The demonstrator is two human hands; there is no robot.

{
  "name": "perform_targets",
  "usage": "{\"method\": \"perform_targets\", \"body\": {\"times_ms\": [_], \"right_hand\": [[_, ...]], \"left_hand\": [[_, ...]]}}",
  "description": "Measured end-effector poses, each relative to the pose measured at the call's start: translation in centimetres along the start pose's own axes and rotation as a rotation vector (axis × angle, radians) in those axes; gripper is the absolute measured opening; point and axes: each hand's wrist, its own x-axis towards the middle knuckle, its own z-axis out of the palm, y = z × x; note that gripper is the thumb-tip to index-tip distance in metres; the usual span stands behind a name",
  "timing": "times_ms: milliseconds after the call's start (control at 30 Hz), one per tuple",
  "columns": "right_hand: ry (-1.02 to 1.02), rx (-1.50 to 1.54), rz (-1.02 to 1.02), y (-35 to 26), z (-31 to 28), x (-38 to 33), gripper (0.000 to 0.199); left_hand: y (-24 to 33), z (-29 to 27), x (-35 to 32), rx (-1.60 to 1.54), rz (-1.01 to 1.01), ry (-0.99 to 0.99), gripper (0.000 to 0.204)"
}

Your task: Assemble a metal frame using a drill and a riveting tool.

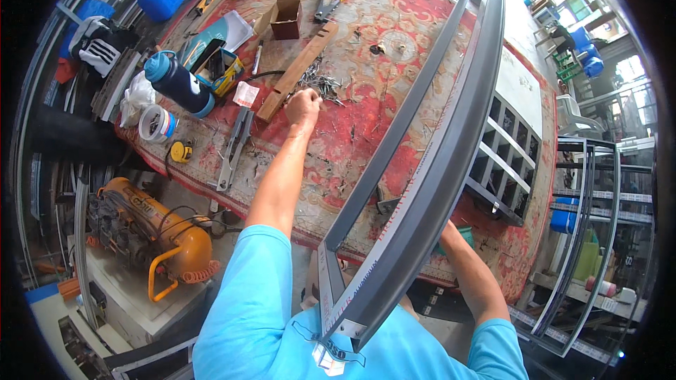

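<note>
My left hand [303, 107] reaches over the table with its fingers closed, at the edge of a heap of thin silver rivets [325, 87]. Whatever is pinched in it is too small or hidden to name. Beside that hand lies a wooden strip [296, 74]. A long dark grey aluminium frame [429, 169] slants up from against my body across the table. My right hand [451, 232] is mostly concealed behind this frame, so its fingers do not show. Something teal [463, 234] appears next to it, only partly visible.
Around the left side are a blue bottle [179, 84], a tape measure [181, 152], a small cardboard box [285, 15] and yellow-handled hand tools [332, 4]. A dark slatted panel [503, 155] lies at right. An orange compressor [151, 225] stands below the table's left edge.
</note>
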Motion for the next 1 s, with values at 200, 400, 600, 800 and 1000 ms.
{"method": "perform_targets", "body": {"times_ms": [200,400,600,800,1000], "right_hand": [[-0.361,0.354,0.167,0.8,-4.0,0.9,0.044],[-0.467,0.273,0.204,-2.9,-12.9,2.5,0.047],[-0.449,0.655,0.533,-5.9,-17.0,-2.0,0.039],[-0.374,0.297,0.363,-10.2,-21.2,-5.4,0.035],[-0.48,0.186,0.511,-9.9,-22.9,-5.8,0.042]], "left_hand": [[-1.8,-3.5,-2.3,-0.795,0.139,-0.029,0.015],[-4.7,-9.5,-14.8,-1.104,-0.318,-0.448,0.016],[-5.5,-13.3,-28.2,-1.186,-0.649,-0.357,0.022],[-3.9,-14.4,-40.8,-1.135,-1.009,-0.178,0.025],[1.0,-12.6,-49.1,-1.441,-0.975,-0.056,0.017]]}}
